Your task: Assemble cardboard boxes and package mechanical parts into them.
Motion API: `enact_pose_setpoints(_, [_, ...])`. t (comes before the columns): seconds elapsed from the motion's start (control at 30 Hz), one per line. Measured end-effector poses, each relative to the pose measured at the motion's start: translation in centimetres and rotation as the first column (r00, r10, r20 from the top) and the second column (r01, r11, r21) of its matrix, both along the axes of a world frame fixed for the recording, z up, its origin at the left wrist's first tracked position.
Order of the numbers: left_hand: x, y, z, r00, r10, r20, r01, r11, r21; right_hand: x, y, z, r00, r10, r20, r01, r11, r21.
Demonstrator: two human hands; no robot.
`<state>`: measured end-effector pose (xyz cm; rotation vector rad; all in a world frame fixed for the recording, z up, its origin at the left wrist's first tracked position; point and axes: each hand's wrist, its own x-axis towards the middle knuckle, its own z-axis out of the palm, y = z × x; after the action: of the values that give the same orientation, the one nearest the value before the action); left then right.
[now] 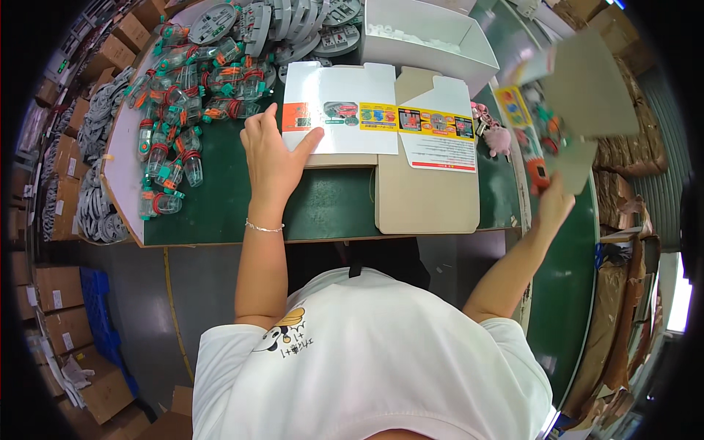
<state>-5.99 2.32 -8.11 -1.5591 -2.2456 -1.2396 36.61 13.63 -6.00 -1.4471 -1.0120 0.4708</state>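
A flattened carton (341, 136), white with orange and yellow printed panels, lies on the green table in front of me. My left hand (270, 158) is at its left edge, thumb resting on the printed face and fingers spread. Plain brown flaps (427, 202) extend toward the table's front edge. Out to the right, my right hand (555, 209) grips a second printed carton (532, 139) by its near end. Motion blurs this carton, and its brown inner side shows. Part of the right fingers is hidden.
Several clear plastic bottles (158, 158) with orange and teal parts pile up at left. Grey round discs (293, 26) stack behind. A white box (433, 51) holds small white pieces. A pink plush charm (498, 141) lies near the right edge. Brown cardboard boxes (66, 286) stand left.
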Motion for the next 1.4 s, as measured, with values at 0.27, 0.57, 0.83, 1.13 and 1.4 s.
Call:
enact_pose_setpoints(0.27, [0.3,-0.3,-0.1,1.0,-0.004,0.024,0.006,0.993,-0.119,13.6,-3.3,-6.7,0.887,-0.345,0.307,0.419,0.88,-0.222])
enact_pose_setpoints(0.57, [-1.3,-1.0,0.3,0.696,-0.355,0.624,0.286,0.934,0.213,6.2,-3.1,-2.6,0.463,-0.695,0.55,0.438,0.719,0.54])
enact_pose_setpoints(0.83, [-1.1,-3.3,3.2,0.252,-0.662,0.706,0.514,0.71,0.482,-15.2,-2.9,4.0,0.545,0.477,0.689,-0.704,0.708,0.067])
enact_pose_setpoints(1.13, [-5.8,-6.0,9.4,0.432,-0.85,-0.303,0.812,0.512,-0.28,-19.1,-3.9,9.5,0.556,0.706,0.439,-0.831,0.492,0.26])
enact_pose_setpoints(1.4, [0.6,-4.3,10.5,0.849,-0.472,-0.239,0.527,0.795,0.3,-17.8,-5.5,7.3,0.674,0.608,0.419,-0.682,0.296,0.669])
